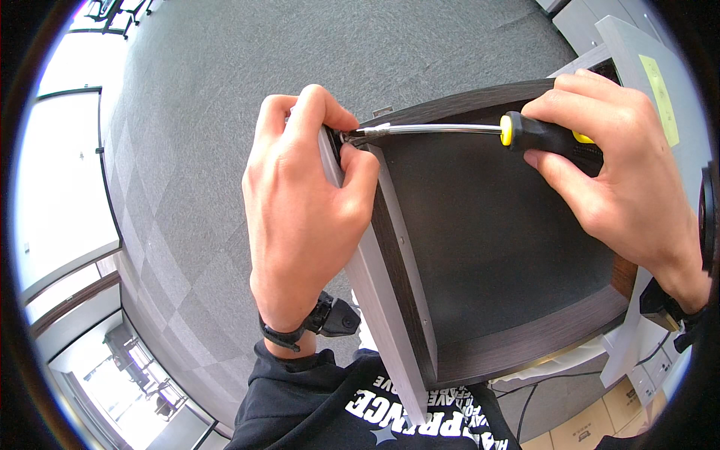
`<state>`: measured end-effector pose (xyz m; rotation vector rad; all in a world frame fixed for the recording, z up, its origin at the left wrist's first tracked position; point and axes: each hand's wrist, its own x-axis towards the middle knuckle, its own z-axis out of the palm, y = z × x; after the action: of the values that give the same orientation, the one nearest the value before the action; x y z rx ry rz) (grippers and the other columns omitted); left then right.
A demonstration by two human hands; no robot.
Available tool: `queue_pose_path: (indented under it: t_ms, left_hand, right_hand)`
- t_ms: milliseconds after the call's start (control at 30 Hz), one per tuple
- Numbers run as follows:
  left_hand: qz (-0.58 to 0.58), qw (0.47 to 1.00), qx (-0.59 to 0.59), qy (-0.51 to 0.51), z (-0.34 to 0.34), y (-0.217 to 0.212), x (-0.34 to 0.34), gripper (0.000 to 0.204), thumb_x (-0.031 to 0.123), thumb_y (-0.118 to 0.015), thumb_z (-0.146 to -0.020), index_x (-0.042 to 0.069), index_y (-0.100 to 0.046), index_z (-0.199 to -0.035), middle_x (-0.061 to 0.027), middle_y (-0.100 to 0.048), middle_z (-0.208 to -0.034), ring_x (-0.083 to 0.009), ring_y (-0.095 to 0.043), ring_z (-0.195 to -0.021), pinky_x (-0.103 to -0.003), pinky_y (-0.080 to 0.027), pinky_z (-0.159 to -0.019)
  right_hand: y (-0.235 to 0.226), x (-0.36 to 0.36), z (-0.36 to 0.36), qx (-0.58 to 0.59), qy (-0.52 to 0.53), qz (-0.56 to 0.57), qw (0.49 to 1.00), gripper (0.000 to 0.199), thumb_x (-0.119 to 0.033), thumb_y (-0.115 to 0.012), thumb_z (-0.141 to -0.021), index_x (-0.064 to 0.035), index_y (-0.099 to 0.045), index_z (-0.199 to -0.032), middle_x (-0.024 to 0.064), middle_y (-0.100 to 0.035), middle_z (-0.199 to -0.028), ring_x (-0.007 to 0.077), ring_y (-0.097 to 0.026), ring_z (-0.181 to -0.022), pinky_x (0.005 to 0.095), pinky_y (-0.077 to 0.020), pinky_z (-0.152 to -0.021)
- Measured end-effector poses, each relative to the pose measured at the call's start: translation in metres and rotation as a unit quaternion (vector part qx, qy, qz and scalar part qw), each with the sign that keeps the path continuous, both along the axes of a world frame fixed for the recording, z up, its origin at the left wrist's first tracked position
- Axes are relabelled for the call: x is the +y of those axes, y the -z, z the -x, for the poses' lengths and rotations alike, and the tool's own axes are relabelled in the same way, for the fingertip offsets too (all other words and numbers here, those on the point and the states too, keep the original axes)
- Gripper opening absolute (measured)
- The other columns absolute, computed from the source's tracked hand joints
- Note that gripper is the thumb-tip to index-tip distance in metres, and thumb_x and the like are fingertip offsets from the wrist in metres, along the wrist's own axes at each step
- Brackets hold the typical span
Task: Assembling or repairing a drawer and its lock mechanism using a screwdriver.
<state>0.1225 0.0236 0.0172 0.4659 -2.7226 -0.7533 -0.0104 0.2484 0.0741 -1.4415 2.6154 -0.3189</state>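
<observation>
My right hand (611,154) is wrapped round the black and yellow handle of a screwdriver (450,129). Its metal shaft runs left, roughly level, to the far front corner of a dark wood-grain drawer (517,225). There my left hand (307,172) grips the light grey drawer front (375,285), thumb and forefinger pinched round a small dark fitting (349,136) by the screwdriver tip. Fingers partly hide that fitting, so whether the tip sits in a screw cannot be made out. The drawer is pulled out of a grey cabinet (622,67) at the right.
Grey carpet (225,67) lies beyond and to the left of the drawer. A yellow note (660,97) sticks to the cabinet. At the lower right are cardboard boxes (585,427) and black cables (532,397). Glass-walled rooms (135,367) show at the far left.
</observation>
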Motion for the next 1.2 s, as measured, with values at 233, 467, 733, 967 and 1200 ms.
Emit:
queue_pose_path:
  t_ms: [233,467,733,967,1200]
  left_hand:
    - [0.013,1.0,-0.007,-0.002,-0.0001,0.0029,-0.0002,0.018,0.009,-0.057,-0.082,-0.002,-0.06,-0.096,-0.0127,-0.059,-0.093,-0.0246,-0.059,-0.085,-0.039,-0.048,-0.082]
    - [0.013,1.0,-0.016,-0.007,-0.0003,-0.0015,0.0013,0.018,0.009,-0.056,-0.082,-0.001,-0.06,-0.097,-0.0128,-0.059,-0.094,-0.0254,-0.058,-0.085,-0.04,-0.048,-0.082]
    - [-0.001,0.999,-0.042,-0.025,-0.0003,-0.0043,0.0035,0.023,0.013,-0.056,-0.082,0.0,-0.059,-0.101,-0.0135,-0.057,-0.096,-0.0256,-0.055,-0.085,-0.039,-0.046,-0.081]
    - [0.005,0.999,-0.023,-0.026,0.0001,-0.0027,0.0041,0.023,0.014,-0.056,-0.082,0.0,-0.059,-0.1,-0.013,-0.056,-0.096,-0.0254,-0.054,-0.086,-0.039,-0.045,-0.081]
    - [0.001,0.999,-0.035,-0.031,-0.0008,-0.0035,0.0044,0.023,0.014,-0.056,-0.082,0.001,-0.059,-0.1,-0.0117,-0.056,-0.096,-0.0242,-0.053,-0.086,-0.039,-0.045,-0.08]
  right_hand:
    - [0.0055,-0.0003,0.0039,0.001,-0.027,0.02,0.999,0.024,-0.004,-0.078,-0.079,0.0008,-0.071,-0.101,0.0153,-0.067,-0.101,0.0341,-0.065,-0.099,0.0411,-0.0476,-0.09]
    - [0.0088,-0.0015,0.003,0.026,-0.049,0.053,0.997,0.022,-0.004,-0.078,-0.078,0.002,-0.07,-0.098,0.0146,-0.066,-0.094,0.033,-0.065,-0.09,0.0401,-0.0483,-0.083]
    - [0.0072,-0.0006,0.0029,-0.005,-0.038,0.036,0.999,0.021,-0.004,-0.077,-0.08,0.002,-0.07,-0.099,0.0147,-0.066,-0.093,0.0327,-0.066,-0.088,0.0399,-0.0476,-0.082]
    - [0.008,0.0012,0.0016,-0.002,-0.032,0.039,0.999,0.022,-0.005,-0.078,-0.08,0.0022,-0.07,-0.099,0.0155,-0.067,-0.094,0.0332,-0.066,-0.09,0.0403,-0.048,-0.084]
    - [0.0113,0.0008,0.0018,0.017,-0.04,0.056,0.997,0.022,-0.004,-0.078,-0.079,0.0025,-0.07,-0.098,0.0159,-0.067,-0.093,0.0337,-0.066,-0.089,0.0407,-0.0486,-0.083]
